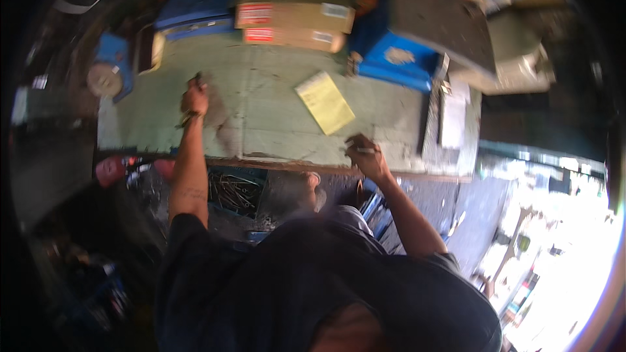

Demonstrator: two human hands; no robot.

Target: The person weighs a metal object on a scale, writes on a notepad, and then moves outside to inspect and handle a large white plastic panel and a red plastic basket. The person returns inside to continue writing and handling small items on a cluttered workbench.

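Observation:
My left hand (194,99) is reached out over the left part of the green tabletop (274,91). Its fingers are closed, and a small dark bit shows at their tips, too blurred to name. Close to the front edge, my right hand (368,158) is closed round a slim pale pen (366,150). A yellow notepad (325,104) with faint writing near its top lies slanted on the table, just beyond and left of my right hand. Neither hand touches the pad.
Two stacked cardboard boxes (293,19) stand at the back, beside a blue case (199,13). At the right back is a blue metal box (394,58), with white papers (453,117) nearer. A blue tool with a round disc (104,79) sits far left. Below the edge lies a wire-filled bin (236,192).

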